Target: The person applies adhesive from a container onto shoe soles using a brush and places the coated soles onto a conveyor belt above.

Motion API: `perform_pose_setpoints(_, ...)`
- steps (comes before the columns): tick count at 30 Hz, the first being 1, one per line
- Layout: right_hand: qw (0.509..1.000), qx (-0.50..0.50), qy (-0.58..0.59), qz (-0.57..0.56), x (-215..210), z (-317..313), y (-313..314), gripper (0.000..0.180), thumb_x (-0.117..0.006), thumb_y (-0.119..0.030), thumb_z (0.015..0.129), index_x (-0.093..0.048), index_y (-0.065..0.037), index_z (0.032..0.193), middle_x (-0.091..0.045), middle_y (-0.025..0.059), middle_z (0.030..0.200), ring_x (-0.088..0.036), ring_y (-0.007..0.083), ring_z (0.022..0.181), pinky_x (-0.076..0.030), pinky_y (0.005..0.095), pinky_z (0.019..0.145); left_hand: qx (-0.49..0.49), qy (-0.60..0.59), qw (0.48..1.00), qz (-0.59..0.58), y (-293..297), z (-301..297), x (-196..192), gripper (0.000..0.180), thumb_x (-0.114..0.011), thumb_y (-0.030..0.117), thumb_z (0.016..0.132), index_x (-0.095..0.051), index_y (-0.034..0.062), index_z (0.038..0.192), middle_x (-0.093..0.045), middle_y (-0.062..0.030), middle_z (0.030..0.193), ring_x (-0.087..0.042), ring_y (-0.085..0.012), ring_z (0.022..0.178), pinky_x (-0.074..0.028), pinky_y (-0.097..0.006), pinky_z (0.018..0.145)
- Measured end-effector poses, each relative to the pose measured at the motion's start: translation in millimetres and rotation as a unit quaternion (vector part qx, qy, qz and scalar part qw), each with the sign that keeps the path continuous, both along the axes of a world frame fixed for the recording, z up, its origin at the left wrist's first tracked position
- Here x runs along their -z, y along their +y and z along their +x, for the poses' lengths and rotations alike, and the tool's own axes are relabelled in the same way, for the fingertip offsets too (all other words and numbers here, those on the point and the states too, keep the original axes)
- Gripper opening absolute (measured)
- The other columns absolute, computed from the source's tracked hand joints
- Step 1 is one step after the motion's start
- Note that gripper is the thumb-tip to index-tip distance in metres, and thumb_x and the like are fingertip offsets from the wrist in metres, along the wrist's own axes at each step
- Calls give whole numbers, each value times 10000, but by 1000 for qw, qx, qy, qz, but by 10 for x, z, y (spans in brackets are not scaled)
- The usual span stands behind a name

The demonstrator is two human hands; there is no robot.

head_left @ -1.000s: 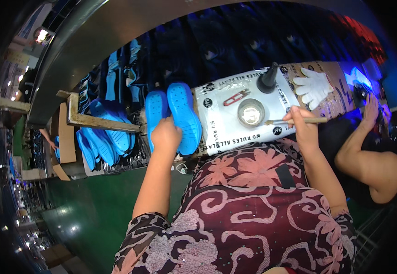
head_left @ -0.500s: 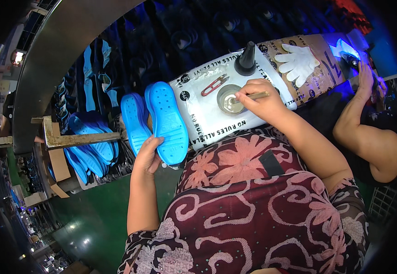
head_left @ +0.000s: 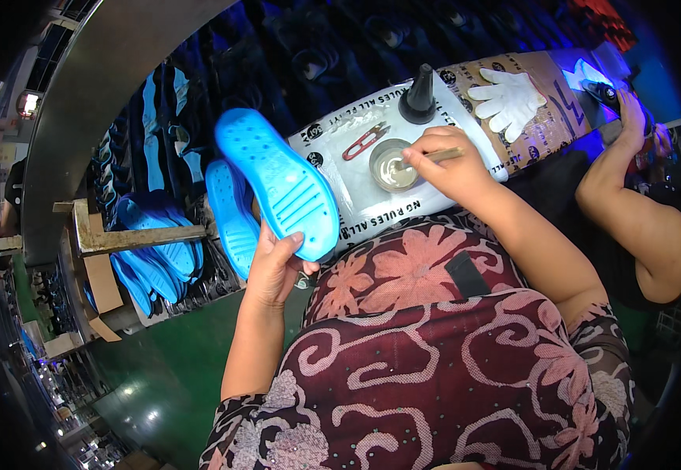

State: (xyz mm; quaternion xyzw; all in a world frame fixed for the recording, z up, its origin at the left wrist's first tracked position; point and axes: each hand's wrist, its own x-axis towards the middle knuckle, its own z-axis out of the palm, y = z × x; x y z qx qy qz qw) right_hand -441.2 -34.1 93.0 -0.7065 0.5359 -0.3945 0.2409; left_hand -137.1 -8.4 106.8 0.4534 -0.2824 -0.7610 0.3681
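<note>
Head view looks down on a person in a dark red patterned dress, seated at a narrow work board (head_left: 333, 145) covered with pale printed sheet. Their left hand (head_left: 275, 266) is raised near the body, fingers and thumb closed on the near end of a bright blue shoe sole (head_left: 278, 184), which tilts up and away to the far left with its ridged underside facing the camera. A second blue sole (head_left: 231, 215) shows just behind and left of it; whether the same hand holds it cannot be told. Their right hand (head_left: 450, 164) rests over the board to the right, fingers pinched together around a thin brush (head_left: 434, 155) whose tip sits in a small round metal dish (head_left: 392, 166). Just left of the dish lies a pair of red snips (head_left: 364, 142); a black cone-tipped bottle (head_left: 418, 98) stands on the far side of the dish. Farther right on the board lies a white glove (head_left: 509, 98). More blue soles (head_left: 152, 262) are stacked on a rack at the left. Another person's bare arm (head_left: 630, 204) reaches in at the right.
</note>
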Motion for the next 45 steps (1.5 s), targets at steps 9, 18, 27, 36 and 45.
perform_pose_setpoints(9, 967, 117, -205, 100, -359, -78, 176, 333, -552, -268, 950, -685, -3, 797, -623, 50, 718, -546, 124, 701, -437, 270, 672, -71, -140, 968, -198, -11, -311, -106, 529, -557, 52, 888, -252, 17, 1318, -580, -179, 1034, -645, -199, 673, -566, -274, 553)
perform_pose_setpoints(18, 990, -64, -91, -91, -783, 202, 304, 257, -582, -188, 906, -691, -32, 733, -648, 37, 664, -587, 189, 638, -426, 370, 841, -72, -227, 904, -355, -67, -632, -153, 508, -556, -8, 875, -269, -12, 1294, -537, -185, 1149, -641, -213, 896, -588, -298, 645)
perform_pose_setpoints(27, 990, -51, 2, -131, -688, 304, 261, 246, -611, -197, 873, -662, -69, 669, -639, 38, 665, -591, 214, 655, -420, 388, 850, -78, -218, 893, -386, -69, -698, -242, 507, -566, -20, 868, -280, -26, 1287, -523, -170, 1170, -592, -223, 1023, -510, -346, 896)
perform_pose_setpoints(36, 984, -66, -27, -166, -646, 313, 229, 196, -640, -182, 847, -663, -57, 698, -615, 49, 659, -584, 229, 648, -425, 388, 833, -70, -215, 891, -393, -102, -676, -107, 504, -563, -5, 871, -273, -17, 1284, -545, -171, 1117, -631, -176, 856, -555, -264, 645)
perform_pose_setpoints(45, 985, -65, 1, -162, -663, 266, 259, 201, -647, -200, 848, -672, -72, 695, -586, 42, 627, -565, 212, 633, -424, 379, 835, -98, -213, 872, -429, -56, -756, -153, 492, -567, -4, 860, -293, -19, 1269, -550, -169, 1105, -636, -188, 839, -551, -273, 673)
